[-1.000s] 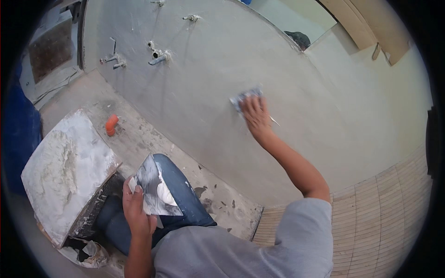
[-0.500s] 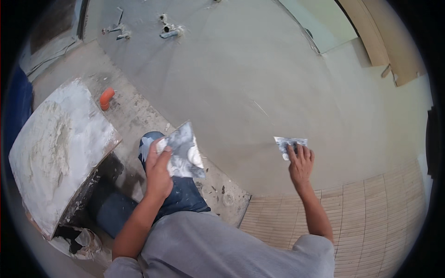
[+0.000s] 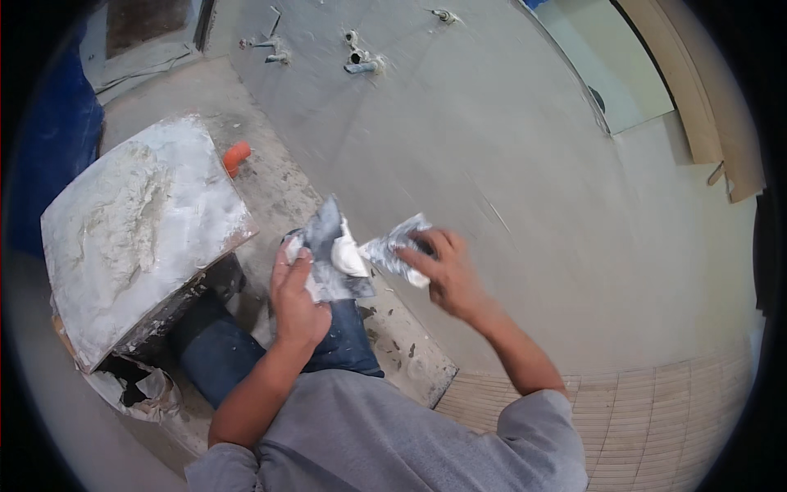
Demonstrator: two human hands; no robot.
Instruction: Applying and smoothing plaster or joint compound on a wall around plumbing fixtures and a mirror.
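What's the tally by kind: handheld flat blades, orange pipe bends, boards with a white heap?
Handheld flat blades: 2, one in the left hand, one in the right hand
Orange pipe bend: 1
Board with a white heap: 1
Total: 4

No readable text, labels, brands, numbers or signs in view. Nothing legible on left-hand plate [image 3: 322,256], right-hand plate [image 3: 400,239], grey wall [image 3: 549,197], white-smeared board [image 3: 193,160], orange pipe elbow [image 3: 234,159] or brown panel [image 3: 697,107] (outer edges dark and bent, can't tell there).
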